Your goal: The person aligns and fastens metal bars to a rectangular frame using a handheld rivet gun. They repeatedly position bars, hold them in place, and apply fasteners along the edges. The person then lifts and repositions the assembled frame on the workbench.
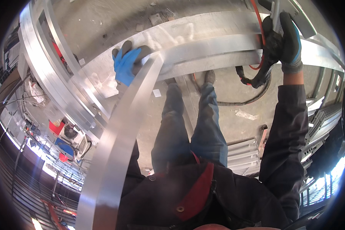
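My left hand [127, 65] presses flat, grip open, on the metal strip [203, 48]. My right hand [281, 42] grips the tool [275, 15] closed. Risk: the springy strip could slip and cut.

I am looking down at a grey concrete floor [241, 96], dusty and scuffed. Small scraps of paper or tape [245, 114] are lying scattered on it, and a black corrugated hose [237, 102] is curving across it beside my shoes [209, 76]. To the right, a stack of flat aluminium profiles [243, 153] is resting on the floor; to the left, long aluminium bars [57, 76] are lying bundled together.
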The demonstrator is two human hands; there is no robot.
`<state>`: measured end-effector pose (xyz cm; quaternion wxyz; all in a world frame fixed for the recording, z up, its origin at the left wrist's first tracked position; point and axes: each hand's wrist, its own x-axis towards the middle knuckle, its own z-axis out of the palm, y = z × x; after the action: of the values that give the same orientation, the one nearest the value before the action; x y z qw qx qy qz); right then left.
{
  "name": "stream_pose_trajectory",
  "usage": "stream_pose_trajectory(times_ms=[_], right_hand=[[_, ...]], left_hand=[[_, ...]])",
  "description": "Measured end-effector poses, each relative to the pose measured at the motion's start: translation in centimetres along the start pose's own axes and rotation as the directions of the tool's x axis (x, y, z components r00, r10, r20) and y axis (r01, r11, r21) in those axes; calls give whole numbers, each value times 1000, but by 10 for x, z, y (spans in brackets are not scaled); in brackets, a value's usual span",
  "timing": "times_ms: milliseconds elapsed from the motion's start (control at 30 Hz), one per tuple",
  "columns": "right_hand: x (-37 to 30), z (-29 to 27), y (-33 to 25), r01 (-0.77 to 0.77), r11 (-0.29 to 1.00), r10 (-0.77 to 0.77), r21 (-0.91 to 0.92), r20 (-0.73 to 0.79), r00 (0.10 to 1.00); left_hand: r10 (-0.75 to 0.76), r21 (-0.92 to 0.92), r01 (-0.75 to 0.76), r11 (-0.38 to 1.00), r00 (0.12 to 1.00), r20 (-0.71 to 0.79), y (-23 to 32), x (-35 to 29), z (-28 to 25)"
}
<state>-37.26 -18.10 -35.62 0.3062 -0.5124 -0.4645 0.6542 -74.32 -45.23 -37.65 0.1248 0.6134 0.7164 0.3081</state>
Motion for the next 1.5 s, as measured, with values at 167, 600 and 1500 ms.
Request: stream_pose_trajectory(times_ms=[167, 600, 1500], right_hand=[[-3, 17, -19, 92, 993, -72, -77, 225, 972], [-15, 36, -30, 113, 993, -105, -44, 158, 982], [-5, 31, -29, -14, 995, 47, -99, 347, 937]], left_hand=[[99, 87, -99, 991, 995, 4, -11, 2, 5], [-316, -246, 397, 884, 896, 311, 19, 2, -7], [-84, -189, 89, 978, 996, 30, 1, -10, -21]])
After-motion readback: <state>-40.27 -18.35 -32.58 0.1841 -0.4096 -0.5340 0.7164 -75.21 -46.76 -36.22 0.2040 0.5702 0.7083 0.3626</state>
